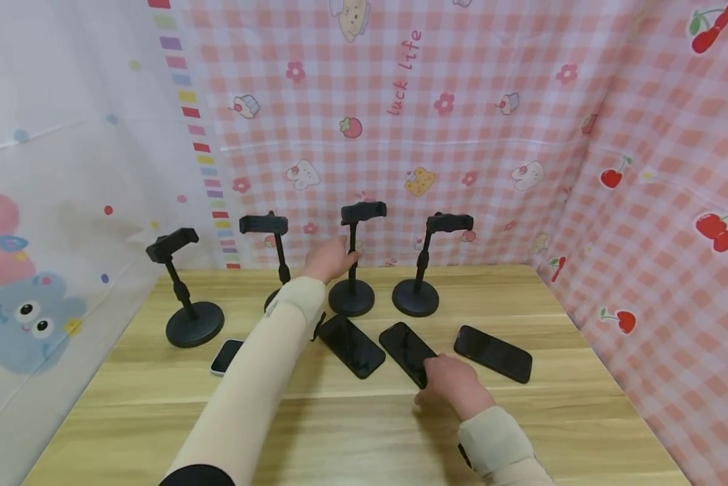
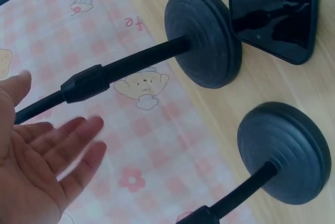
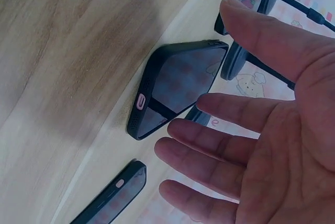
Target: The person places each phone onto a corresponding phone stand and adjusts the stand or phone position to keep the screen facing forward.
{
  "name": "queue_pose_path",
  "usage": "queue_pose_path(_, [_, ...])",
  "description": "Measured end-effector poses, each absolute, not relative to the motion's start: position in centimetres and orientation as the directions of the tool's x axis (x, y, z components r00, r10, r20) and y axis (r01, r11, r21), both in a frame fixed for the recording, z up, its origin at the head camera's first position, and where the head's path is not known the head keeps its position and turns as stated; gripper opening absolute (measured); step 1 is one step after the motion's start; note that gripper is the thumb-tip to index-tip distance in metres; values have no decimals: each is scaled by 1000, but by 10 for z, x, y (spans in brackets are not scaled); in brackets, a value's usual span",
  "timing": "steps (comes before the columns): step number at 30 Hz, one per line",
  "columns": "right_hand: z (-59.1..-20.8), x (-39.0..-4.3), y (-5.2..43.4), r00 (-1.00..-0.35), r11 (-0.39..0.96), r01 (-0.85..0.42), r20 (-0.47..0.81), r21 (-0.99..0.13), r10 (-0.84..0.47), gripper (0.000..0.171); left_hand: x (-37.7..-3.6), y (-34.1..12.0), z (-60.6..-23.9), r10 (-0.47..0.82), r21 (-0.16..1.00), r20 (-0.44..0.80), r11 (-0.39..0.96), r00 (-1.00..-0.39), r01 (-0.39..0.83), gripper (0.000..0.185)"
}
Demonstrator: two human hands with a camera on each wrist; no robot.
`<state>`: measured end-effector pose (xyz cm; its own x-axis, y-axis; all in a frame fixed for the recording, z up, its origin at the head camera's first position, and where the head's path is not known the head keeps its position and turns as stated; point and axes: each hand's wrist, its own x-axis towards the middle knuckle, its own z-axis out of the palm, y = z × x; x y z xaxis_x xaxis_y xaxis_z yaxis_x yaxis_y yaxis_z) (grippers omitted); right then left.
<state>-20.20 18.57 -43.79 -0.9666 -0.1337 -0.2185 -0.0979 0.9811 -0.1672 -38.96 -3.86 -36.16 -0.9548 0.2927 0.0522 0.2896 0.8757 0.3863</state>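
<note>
1. Head view: four black stands at the back of the table (image 1: 364, 432) all have empty clamps; four phones lie flat in front of them. By this layout, no phone is mounted yet, so the whole job appears to remain.
2. Left hand (image 1: 330, 260), fingers straight and holding nothing, reaches the pole of the third stand (image 1: 353, 260); left wrist view shows the pole at 12 o'clock of the palm, touching or just apart, cannot tell.
3. Right hand (image 1: 452, 385), relaxed and empty, hovers over the third phone (image 1: 408, 351); in the right wrist view that phone (image 3: 175, 85) lies at 10 o'clock of the fingertips, ungrasped.
</note>
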Motion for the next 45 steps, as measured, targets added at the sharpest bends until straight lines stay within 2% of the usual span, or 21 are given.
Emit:
queue_pose_path(8, [-437,-198,189,-971,986,-88,-208,-142,-117,54,-402,-33,-367,296,530,121,788,-947,314,31])
queue_pose_path(15, [-437,-196,194,-975,987,-78,-194,-143,-105,58,-412,-24,-373,291,553,112,776,-950,302,31])
queue_pose_path(20, [-441,-194,191,-975,986,-87,-192,-143,-114,57,-409,-26,-373,276,513,80,812,-958,277,38])
queue_pose_path(29, [-443,-196,186,-974,984,-102,-185,-146,-128,61,-392,-29,-370,410,396,110,818,-906,418,33])
queue_pose_path(34, [-442,-196,181,-975,982,-110,-176,-154,-137,62,-380,-31,-369,446,378,139,801,-884,464,30])
queue_pose_path(45, [-446,-198,170,-983,979,-150,-86,-137,-163,66,-355,-33,-372,453,384,121,799,-883,463,26])
